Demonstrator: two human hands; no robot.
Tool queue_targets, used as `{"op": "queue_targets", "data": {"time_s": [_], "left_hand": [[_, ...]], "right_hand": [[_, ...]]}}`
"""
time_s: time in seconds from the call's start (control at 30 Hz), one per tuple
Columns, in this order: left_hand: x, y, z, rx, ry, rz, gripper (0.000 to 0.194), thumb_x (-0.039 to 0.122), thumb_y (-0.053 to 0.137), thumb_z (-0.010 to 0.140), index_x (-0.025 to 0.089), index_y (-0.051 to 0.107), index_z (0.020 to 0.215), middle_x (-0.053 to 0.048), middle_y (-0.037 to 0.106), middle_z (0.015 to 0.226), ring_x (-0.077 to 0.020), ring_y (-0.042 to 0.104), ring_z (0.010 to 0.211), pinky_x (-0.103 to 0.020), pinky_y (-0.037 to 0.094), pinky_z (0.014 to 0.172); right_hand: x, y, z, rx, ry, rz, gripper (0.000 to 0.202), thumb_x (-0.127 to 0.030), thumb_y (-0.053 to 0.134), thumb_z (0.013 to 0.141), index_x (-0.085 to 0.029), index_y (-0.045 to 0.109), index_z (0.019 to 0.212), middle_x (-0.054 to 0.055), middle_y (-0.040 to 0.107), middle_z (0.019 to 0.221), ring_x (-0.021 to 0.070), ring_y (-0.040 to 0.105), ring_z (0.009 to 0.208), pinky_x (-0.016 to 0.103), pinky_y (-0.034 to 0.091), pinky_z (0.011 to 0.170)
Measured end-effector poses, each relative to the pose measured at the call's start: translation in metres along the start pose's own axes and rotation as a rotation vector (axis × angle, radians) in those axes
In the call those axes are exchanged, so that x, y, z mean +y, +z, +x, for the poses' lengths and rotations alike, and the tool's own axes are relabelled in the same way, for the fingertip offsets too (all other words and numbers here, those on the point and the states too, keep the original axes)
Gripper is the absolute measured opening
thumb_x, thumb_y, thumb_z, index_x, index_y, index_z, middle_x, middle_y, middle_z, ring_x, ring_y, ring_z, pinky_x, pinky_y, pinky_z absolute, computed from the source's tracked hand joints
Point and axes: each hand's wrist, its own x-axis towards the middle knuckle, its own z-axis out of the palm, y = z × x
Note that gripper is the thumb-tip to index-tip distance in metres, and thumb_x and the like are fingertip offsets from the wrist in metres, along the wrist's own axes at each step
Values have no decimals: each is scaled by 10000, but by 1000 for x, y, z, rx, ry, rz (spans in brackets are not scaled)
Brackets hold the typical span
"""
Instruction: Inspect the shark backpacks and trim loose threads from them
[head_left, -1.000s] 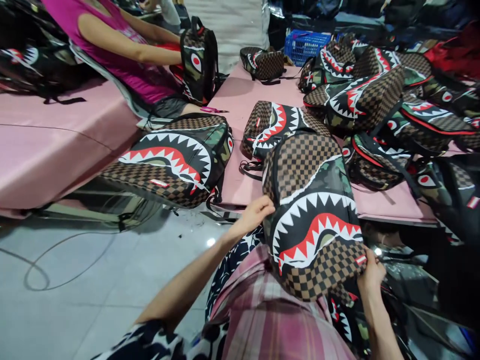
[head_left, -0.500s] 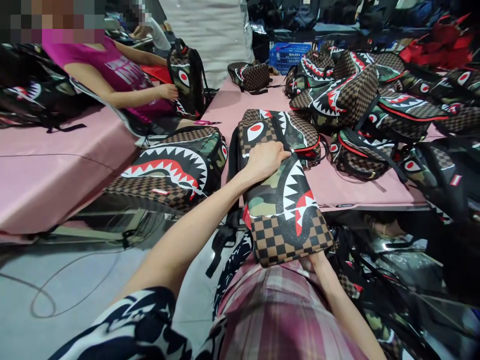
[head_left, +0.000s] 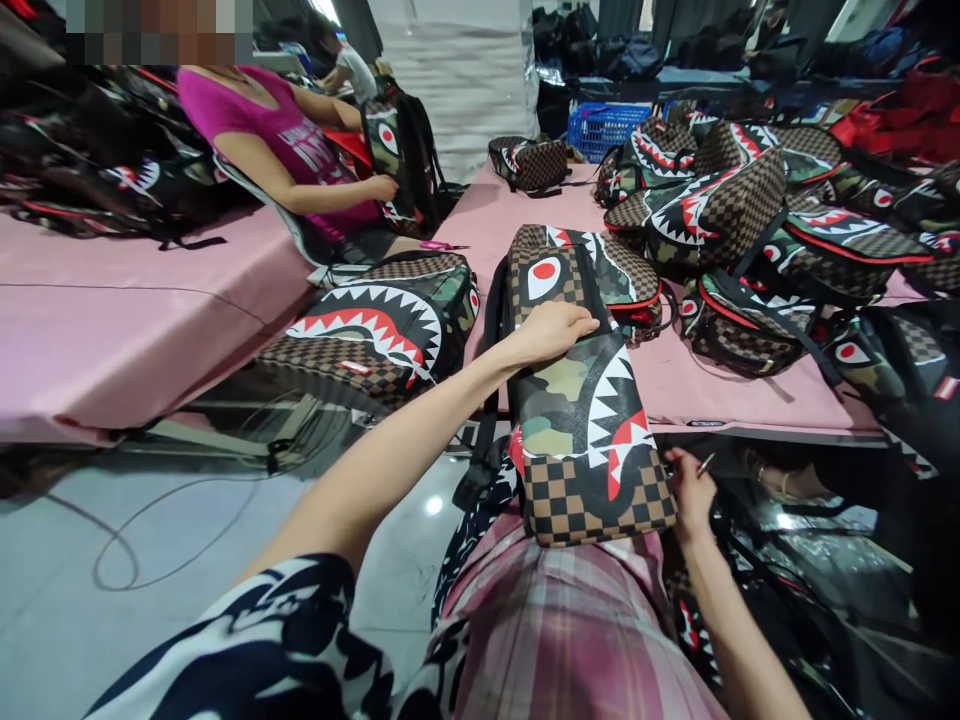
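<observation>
Shark-print backpack (head_left: 574, 420), left hand (head_left: 553, 330) curled on it, right hand (head_left: 694, 490) half-closed.

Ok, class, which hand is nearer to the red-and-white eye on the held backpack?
Left. The left hand rests just below the eye; the right hand is farther, beside the backpack, near its bottom corner.

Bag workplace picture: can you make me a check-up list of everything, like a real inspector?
Surface: pink table, bare in parts.
Things: shark-mouth backpack, at the table's edge.
Clutter: heaped bags; pink-handled tool lying out.
Hands: left hand grips the backpack; right hand, beside it, pinches a thin item, too small to name.
Cables: looped cord on the floor.
Surroundings: person in a pink shirt, touching another backpack; blue crate behind.
</observation>
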Motion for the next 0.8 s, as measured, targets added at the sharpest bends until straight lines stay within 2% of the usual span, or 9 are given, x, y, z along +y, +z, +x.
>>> {"op": "queue_targets", "data": {"time_s": [0.07, 0.13, 0.23, 0.33, 0.4, 0.47, 0.67, 0.73, 0.8], "left_hand": [[0, 3, -3, 2, -5, -15, 313, 291, 402, 865, 171, 561, 624, -9, 524, 599, -131, 446, 595, -270, 282, 613], [2, 6, -5, -2, 3, -20, 315, 290, 406, 867, 169, 567, 625, -10, 529, 598, -131, 448, 593, -270, 282, 613], [9, 11, -11, -8, 38, -19, 313, 289, 411, 874, 163, 591, 650, -21, 566, 631, -134, 469, 602, -268, 297, 614], [17, 20, -23, -11, 82, -33, 309, 292, 409, 887, 158, 625, 710, -32, 608, 679, -140, 509, 631, -265, 322, 625], [20, 28, -35, 1, 107, -50, 309, 288, 400, 897, 157, 641, 755, -39, 636, 726, -147, 541, 672, -264, 343, 641], [21, 36, -50, 29, 124, -61, 304, 271, 395, 903, 154, 648, 783, -45, 654, 768, -154, 566, 717, -265, 366, 663], [12, 32, -92, 170, 262, 75, 257, 236, 389, 911, 141, 621, 963, -84, 636, 983, -180, 572, 918, -299, 423, 804], [7, 23, -99, 207, 350, 227, 267, 287, 474, 876, 176, 575, 1097, -99, 558, 1182, -259, 467, 1150, -403, 368, 936], [2, 16, -102, 192, 444, 352, 446, 351, 571, 815, 208, 487, 1228, -104, 411, 1361, -339, 255, 1317, -519, 236, 1024]], "right_hand": [[-31, -7, 14, 75, -84, 50, 409, -520, 494, 780, -143, 617, 881, -5, 582, 636, 55, 291, 411, 231, 313, 430], [-66, -7, 20, 38, -215, 55, 383, -499, 517, 792, -139, 628, 861, -21, 546, 595, 52, 284, 420, 223, 302, 438], [-116, 7, 13, -189, -414, -111, 337, -451, 473, 856, -165, 648, 896, -18, 539, 598, 67, 344, 429, 222, 311, 440], [-149, 28, 3, -452, -703, -322, 278, -372, 441, 892, -204, 635, 999, 59, 637, 908, 132, 559, 647, 267, 439, 584], [-160, 41, -1, -566, -895, -431, 258, -314, 438, 895, -214, 605, 1063, 87, 604, 1118, 189, 590, 913, 316, 467, 747], [-164, 50, -4, -612, -1003, -528, 244, -251, 433, 890, -208, 583, 1077, 90, 606, 1121, 202, 568, 1009, 323, 457, 809], [-171, 52, -28, -757, -1059, -883, 271, -53, 411, 786, -189, 594, 933, 45, 636, 920, 165, 604, 789, 248, 430, 633], [-176, 51, -41, -846, -1050, -994, 305, -39, 417, 759, -190, 604, 947, 35, 632, 894, 155, 603, 744, 236, 403, 590], [-181, 51, -53, -916, -1036, -1102, 314, -65, 444, 759, -201, 614, 985, 28, 634, 899, 151, 606, 709, 234, 378, 557]]}}
